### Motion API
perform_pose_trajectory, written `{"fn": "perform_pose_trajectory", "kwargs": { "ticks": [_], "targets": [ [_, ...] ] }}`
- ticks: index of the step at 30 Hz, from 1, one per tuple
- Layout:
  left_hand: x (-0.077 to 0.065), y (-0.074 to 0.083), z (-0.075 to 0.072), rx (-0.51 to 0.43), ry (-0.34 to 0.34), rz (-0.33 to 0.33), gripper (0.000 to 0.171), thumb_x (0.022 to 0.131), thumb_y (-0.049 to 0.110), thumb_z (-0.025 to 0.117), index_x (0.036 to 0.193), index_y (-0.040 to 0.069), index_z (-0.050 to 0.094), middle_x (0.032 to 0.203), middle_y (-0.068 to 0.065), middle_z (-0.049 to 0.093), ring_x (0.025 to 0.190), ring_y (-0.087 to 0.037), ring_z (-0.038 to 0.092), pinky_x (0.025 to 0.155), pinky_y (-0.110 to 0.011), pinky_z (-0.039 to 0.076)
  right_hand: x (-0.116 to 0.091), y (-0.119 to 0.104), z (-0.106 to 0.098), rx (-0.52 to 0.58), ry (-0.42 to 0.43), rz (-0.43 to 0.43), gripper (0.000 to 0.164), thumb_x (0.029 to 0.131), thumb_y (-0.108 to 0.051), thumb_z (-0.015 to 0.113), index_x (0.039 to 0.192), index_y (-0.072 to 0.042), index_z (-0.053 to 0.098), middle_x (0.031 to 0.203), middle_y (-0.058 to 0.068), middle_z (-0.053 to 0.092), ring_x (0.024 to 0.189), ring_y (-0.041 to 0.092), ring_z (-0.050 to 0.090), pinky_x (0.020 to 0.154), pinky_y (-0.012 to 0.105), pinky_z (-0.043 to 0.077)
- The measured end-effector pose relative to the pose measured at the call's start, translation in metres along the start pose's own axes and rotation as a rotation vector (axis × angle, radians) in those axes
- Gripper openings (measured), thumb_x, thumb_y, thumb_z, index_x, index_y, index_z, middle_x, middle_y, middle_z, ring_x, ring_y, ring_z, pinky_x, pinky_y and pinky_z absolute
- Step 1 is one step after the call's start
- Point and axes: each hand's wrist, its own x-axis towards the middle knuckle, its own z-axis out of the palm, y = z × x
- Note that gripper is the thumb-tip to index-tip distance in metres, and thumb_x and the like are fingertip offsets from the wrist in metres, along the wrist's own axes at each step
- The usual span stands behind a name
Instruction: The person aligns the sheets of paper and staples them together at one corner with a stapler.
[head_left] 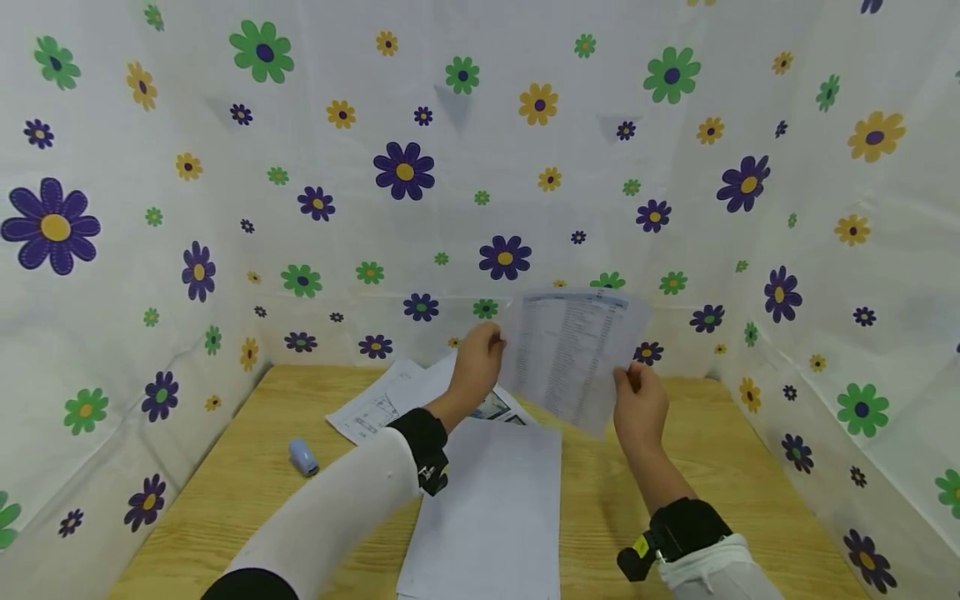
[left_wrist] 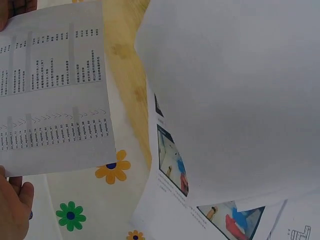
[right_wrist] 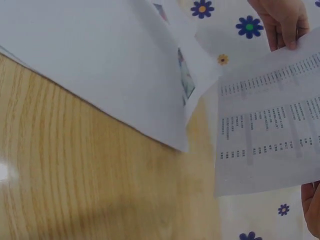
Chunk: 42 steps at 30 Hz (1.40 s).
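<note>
A printed sheet of paper (head_left: 566, 358) is held up off the table, its rows and columns of small text showing. My left hand (head_left: 477, 362) pinches its left edge between thumb and fingers. On the opposite side, my right hand (head_left: 643, 407) pinches the lower right edge. The sheet tilts somewhat, with its bottom corner hanging between the hands. Below it lies a stack of blank-faced white paper (head_left: 495, 500), partly under my left forearm. In the left wrist view the printed table on the sheet (left_wrist: 55, 90) appears sideways.
Behind the stack, other printed papers (head_left: 375, 404) with drawings and colour photos fan out on the wooden table (head_left: 622, 533). A small light-blue rounded object (head_left: 303, 457) lies to the left. Flower-patterned sheeting (head_left: 450, 217) encloses the table at the back and sides.
</note>
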Motion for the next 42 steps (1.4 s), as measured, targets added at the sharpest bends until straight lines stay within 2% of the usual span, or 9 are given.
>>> {"fn": "perform_pose_trajectory", "kwargs": {
  "ticks": [4, 8, 11, 15, 20, 25, 29, 35, 42],
  "targets": [
    [-0.004, 0.005, -0.019, -0.015, 0.015, 0.049, 0.010, 0.105, 0.008, 0.057, 0.111, 0.004, 0.063, 0.108, -0.009, 0.064, 0.099, -0.022, 0.063, 0.085, -0.036, 0.056, -0.001, -0.011, 0.000, 0.040, -0.008, -0.030, 0.024, 0.106, -0.023, 0.057, 0.118, -0.003, 0.063, 0.110, 0.013, 0.068, 0.096, 0.026, 0.066, 0.071, 0.015, 0.048],
    [-0.006, 0.011, -0.039, -0.060, 0.021, 0.052, 0.011, 0.105, 0.006, 0.056, 0.112, 0.004, 0.063, 0.109, -0.010, 0.065, 0.100, -0.023, 0.064, 0.086, -0.037, 0.057, -0.005, -0.023, 0.001, 0.089, -0.023, -0.035, 0.023, 0.105, -0.021, 0.059, 0.116, -0.001, 0.064, 0.109, 0.013, 0.068, 0.096, 0.024, 0.064, 0.073, 0.014, 0.050],
    [-0.010, 0.012, -0.054, -0.074, 0.003, 0.021, 0.012, 0.105, 0.005, 0.056, 0.115, 0.005, 0.062, 0.111, -0.010, 0.065, 0.098, -0.022, 0.064, 0.084, -0.037, 0.057, -0.010, -0.033, 0.003, 0.119, -0.060, -0.023, 0.022, 0.105, -0.019, 0.060, 0.115, 0.000, 0.065, 0.108, 0.014, 0.068, 0.095, 0.024, 0.064, 0.074, 0.016, 0.052],
    [-0.018, 0.010, -0.072, -0.091, -0.035, -0.052, 0.016, 0.104, 0.006, 0.055, 0.120, 0.005, 0.061, 0.112, -0.009, 0.066, 0.095, -0.021, 0.065, 0.082, -0.035, 0.057, -0.018, -0.042, 0.008, 0.128, -0.125, 0.015, 0.022, 0.105, -0.018, 0.059, 0.119, -0.001, 0.064, 0.109, 0.014, 0.067, 0.095, 0.025, 0.063, 0.075, 0.020, 0.054],
    [-0.030, 0.005, -0.089, -0.105, -0.080, -0.147, 0.019, 0.104, 0.009, 0.055, 0.123, 0.007, 0.059, 0.108, -0.007, 0.066, 0.092, -0.022, 0.063, 0.079, -0.035, 0.055, -0.027, -0.048, 0.015, 0.081, -0.189, 0.070, 0.025, 0.104, -0.016, 0.059, 0.123, 0.000, 0.064, 0.112, 0.015, 0.066, 0.095, 0.025, 0.063, 0.076, 0.023, 0.055],
    [-0.044, -0.001, -0.099, -0.064, -0.139, -0.233, 0.025, 0.102, 0.008, 0.057, 0.127, 0.005, 0.059, 0.108, -0.009, 0.065, 0.095, -0.023, 0.062, 0.081, -0.035, 0.054, -0.034, -0.048, 0.019, 0.042, -0.257, 0.094, 0.025, 0.102, -0.012, 0.061, 0.121, 0.004, 0.065, 0.106, 0.018, 0.066, 0.088, 0.025, 0.062, 0.070, 0.023, 0.053],
    [-0.057, -0.003, -0.106, -0.032, -0.188, -0.305, 0.029, 0.100, 0.007, 0.059, 0.129, 0.001, 0.059, 0.107, -0.012, 0.065, 0.096, -0.024, 0.063, 0.083, -0.036, 0.056, -0.037, -0.045, 0.020, 0.026, -0.339, 0.144, 0.026, 0.099, -0.009, 0.063, 0.120, 0.006, 0.066, 0.103, 0.020, 0.067, 0.082, 0.023, 0.065, 0.070, 0.028, 0.057],
    [-0.072, -0.003, -0.112, -0.052, -0.260, -0.398, 0.030, 0.099, 0.005, 0.060, 0.129, 0.000, 0.059, 0.104, -0.011, 0.064, 0.090, -0.022, 0.062, 0.074, -0.030, 0.056, -0.043, -0.042, 0.019, 0.002, -0.456, 0.246, 0.027, 0.097, -0.005, 0.064, 0.120, 0.009, 0.065, 0.106, 0.022, 0.069, 0.079, 0.024, 0.071, 0.070, 0.034, 0.061],
    [-0.088, -0.009, -0.116, -0.030, -0.321, -0.458, 0.026, 0.096, 0.002, 0.062, 0.122, -0.004, 0.061, 0.094, -0.011, 0.060, 0.081, -0.021, 0.060, 0.065, -0.029, 0.055, -0.054, -0.040, 0.018, -0.096, -0.579, 0.316, 0.017, 0.096, -0.008, 0.067, 0.107, 0.004, 0.069, 0.092, 0.015, 0.071, 0.071, 0.022, 0.068, 0.066, 0.035, 0.060]
  ]
}}
